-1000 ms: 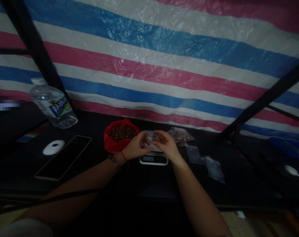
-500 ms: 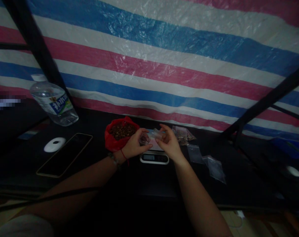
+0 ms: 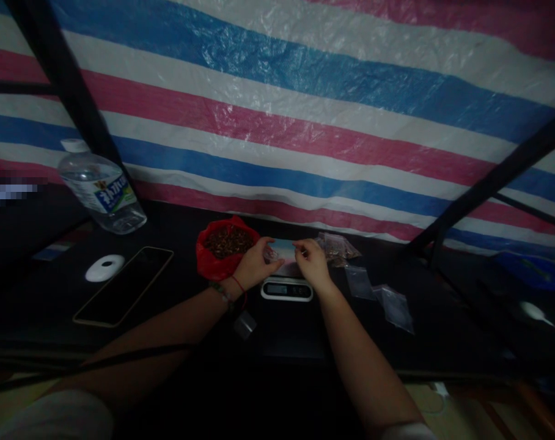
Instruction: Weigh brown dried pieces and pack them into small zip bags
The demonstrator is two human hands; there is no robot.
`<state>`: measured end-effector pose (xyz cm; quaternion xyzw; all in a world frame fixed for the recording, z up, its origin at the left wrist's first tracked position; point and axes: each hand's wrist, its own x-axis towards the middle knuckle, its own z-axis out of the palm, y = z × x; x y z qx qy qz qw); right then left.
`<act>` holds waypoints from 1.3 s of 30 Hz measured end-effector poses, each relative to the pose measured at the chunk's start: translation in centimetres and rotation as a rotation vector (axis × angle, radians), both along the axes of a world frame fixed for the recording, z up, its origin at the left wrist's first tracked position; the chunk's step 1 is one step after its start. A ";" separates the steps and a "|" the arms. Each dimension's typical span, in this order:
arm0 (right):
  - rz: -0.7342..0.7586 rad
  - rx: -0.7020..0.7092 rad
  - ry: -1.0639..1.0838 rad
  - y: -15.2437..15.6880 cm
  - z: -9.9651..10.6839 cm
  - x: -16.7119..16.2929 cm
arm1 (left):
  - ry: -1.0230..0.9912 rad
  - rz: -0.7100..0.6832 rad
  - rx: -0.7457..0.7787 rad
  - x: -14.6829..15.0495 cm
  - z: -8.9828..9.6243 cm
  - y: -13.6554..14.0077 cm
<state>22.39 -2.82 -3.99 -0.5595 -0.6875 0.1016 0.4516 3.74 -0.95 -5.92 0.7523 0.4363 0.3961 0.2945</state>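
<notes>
From the head view we see our left hand [image 3: 254, 267] and right hand [image 3: 310, 263] meeting just above a small digital scale [image 3: 286, 288] on the dark table [image 3: 176, 318], and we place everything else from that scale. Both hands pinch a small clear plastic bag [image 3: 277, 253] between fingertips, the left at its left end and the right at its right end, fingers narrow and curled; the bag hangs right over the scale's platform, though we cannot tell whether it touches it. Just left of the scale sits a red bag of brown bits [image 3: 226, 247], touching the back of our left hand. Right of the scale lie filled little bags [image 3: 337, 247] and, nearer us, empty clear bags [image 3: 387, 299]. Well left of the scale lie a phone [image 3: 124, 285], a white round object [image 3: 104, 267] and a water bottle [image 3: 102, 189]. A striped tarp [image 3: 277, 122] hangs behind the scale.
</notes>
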 end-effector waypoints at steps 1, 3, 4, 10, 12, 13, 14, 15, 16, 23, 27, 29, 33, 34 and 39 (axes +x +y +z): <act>0.002 0.004 -0.018 -0.9 0.9 -0.4 | 0.003 0.001 0.001 0.0 0.0 0.1; 0.057 0.005 -0.056 -3.5 2.8 -1.9 | 0.001 -0.007 0.002 -0.1 -0.1 0.3; 0.157 -0.010 -0.075 -5.2 3.6 -3.0 | 0.001 -0.014 0.003 -0.2 -0.1 0.4; 1.041 -0.194 -0.514 -14.9 1.1 -10.6 | 0.022 0.010 0.038 -0.3 -0.3 0.8; 1.225 -0.220 -0.627 -16.7 -1.2 -11.8 | 0.024 0.010 0.037 -0.3 -0.5 0.8; 1.263 -0.239 -0.655 -17.3 -2.2 -12.1 | 0.024 0.010 0.032 -0.3 -0.5 0.8; 1.245 -0.272 -0.668 -17.7 -2.9 -12.2 | 0.024 0.012 0.027 -0.4 -0.5 0.8; 1.191 -0.318 -0.672 -18.0 -3.4 -12.1 | 0.023 0.016 0.022 -0.4 -0.5 0.8; 1.123 -0.375 -0.666 -18.1 -3.6 -11.8 | 0.022 0.021 0.018 -0.5 -0.5 0.8; 1.214 -0.618 -0.359 -16.6 -3.1 -8.2 | 0.021 0.011 0.038 -0.7 -0.9 1.3; 0.981 -0.603 -0.418 -17.3 -4.0 -7.8 | 0.002 -0.010 0.037 -0.7 -0.9 1.3; 0.918 -0.559 -0.612 -18.0 -4.8 -8.3 | -0.003 -0.019 0.035 -0.8 -0.8 1.2; 0.955 -0.496 -0.926 -18.8 -6.2 -9.2 | 0.000 -0.030 0.031 -0.9 -0.7 1.0; 0.985 -0.495 -0.959 -18.9 -6.4 -9.2 | 0.001 -0.033 0.030 -1.0 -0.7 1.0; 1.058 -0.511 -0.952 -19.2 -7.1 -8.9 | -0.012 -0.042 0.026 -1.0 -0.9 1.2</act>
